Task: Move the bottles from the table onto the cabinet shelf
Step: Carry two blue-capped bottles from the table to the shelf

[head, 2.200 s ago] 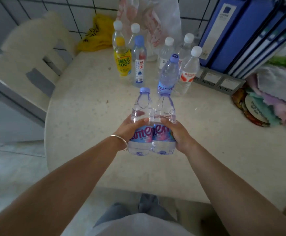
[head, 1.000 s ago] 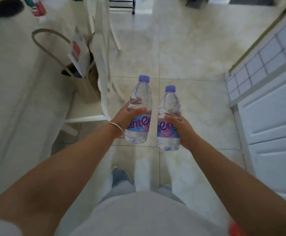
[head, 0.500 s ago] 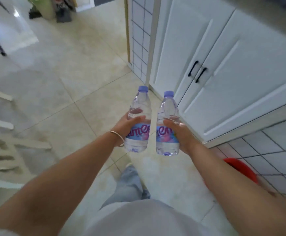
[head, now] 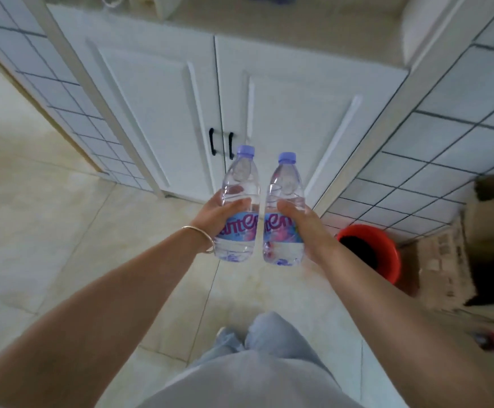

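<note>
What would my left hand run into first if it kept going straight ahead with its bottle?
Probably the closed white cabinet doors, near the black handles; depth is unclear.

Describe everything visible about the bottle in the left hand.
The left bottle is clear plastic with a lilac screw cap, capped, and a blue-pink label with purple lettering. It looks filled with clear liquid. Held roughly upright in the air before the closed white cabinet doors, it is gripped at mid-body by the left hand, apart from the other bottle.
</note>
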